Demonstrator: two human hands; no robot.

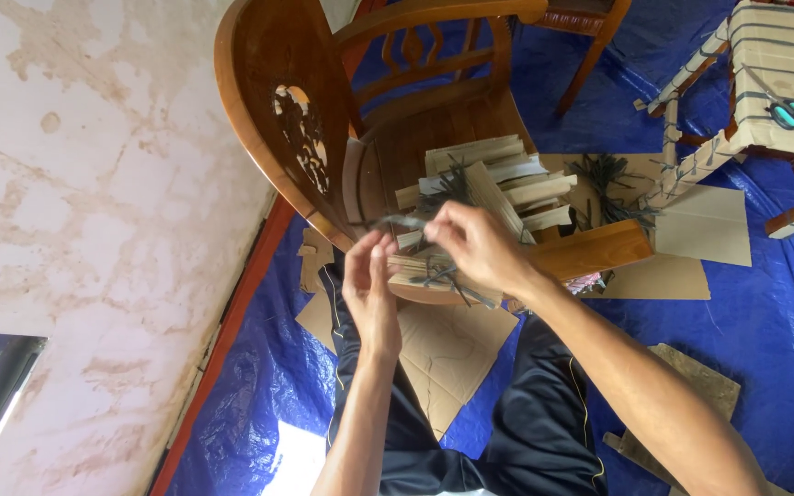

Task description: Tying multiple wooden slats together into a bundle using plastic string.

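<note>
We saw both hands raised together over the front edge of the chair seat (pixel 434 138). Left hand (pixel 371 289) sat at about 7 o'clock from the right hand (pixel 482 246), fingers curled, thumb and fingertips pinched on the near end of a thin grey strap (pixel 406 221). Right hand was also closed down, fingertips pinched on the other part of the same strap, knuckles up. Neither hand was spread; both had a fine pinch grip, no loose fingers that we could make out.

The strap's long axis ran roughly 9 to 3 o'clock between the two pinches, slightly tilted. It lay just at the fingertips, so both hands were equally on it; the left held the free end.

Directly beyond the hands, at 12 to 1 o'clock, a pile of cardboard strips (pixel 498 184) lay on the seat, strips pointing mostly 8 to 2 o'clock, with more grey straps tangled in it. A tied bundle (pixel 434 274) sat at the seat's front edge, just under the right hand, touching or not we could not tell.

Farther out: loose straps (pixel 608 184) at 2 o'clock, flat cardboard sheets (pixel 709 225) on the blue tarp (pixel 765 331), a wrapped chair (pixel 774 83) at 2 o'clock, a stained wall (pixel 94 230) at 9 o'clock.
</note>
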